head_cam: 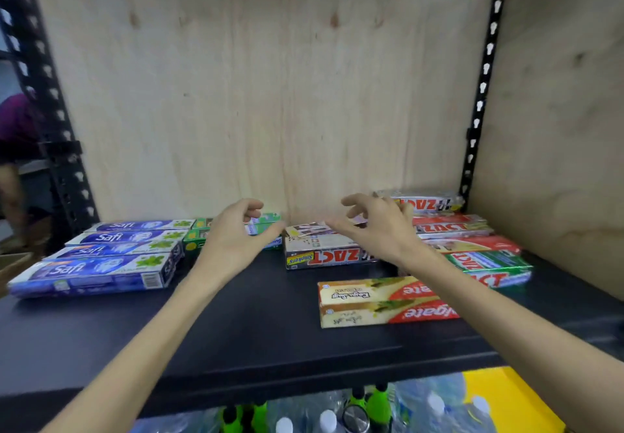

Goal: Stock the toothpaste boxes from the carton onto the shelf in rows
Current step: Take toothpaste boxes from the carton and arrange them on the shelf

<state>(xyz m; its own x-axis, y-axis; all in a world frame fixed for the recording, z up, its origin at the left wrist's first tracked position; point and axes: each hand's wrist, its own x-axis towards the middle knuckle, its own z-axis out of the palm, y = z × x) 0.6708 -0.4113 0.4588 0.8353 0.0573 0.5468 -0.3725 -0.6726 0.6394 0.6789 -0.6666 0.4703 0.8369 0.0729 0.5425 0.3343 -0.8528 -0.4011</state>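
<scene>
Blue Safi boxes (101,257) in a row at the shelf's (256,324) left, your left hand (233,233) over the green boxes (196,240), fingers loosely curled, holding nothing, Zact boxes (324,253) mid-shelf, your right hand (374,226) likewise empty, Colgate boxes (371,301) nearer, red and green Zact boxes (472,247) far right.

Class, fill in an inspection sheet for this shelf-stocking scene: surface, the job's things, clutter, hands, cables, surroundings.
Surface: dark shelf board, plywood back panel.
Job's things: blue Safi boxes in a row at left; Zact boxes at right; Colgate boxes lying apart, nearer the front; carton not seen.
Clutter: nothing seen.
Hands: left hand and right hand hover, holding nothing.
Cables: nothing seen.
Surroundings: bottles on the level below.
</scene>
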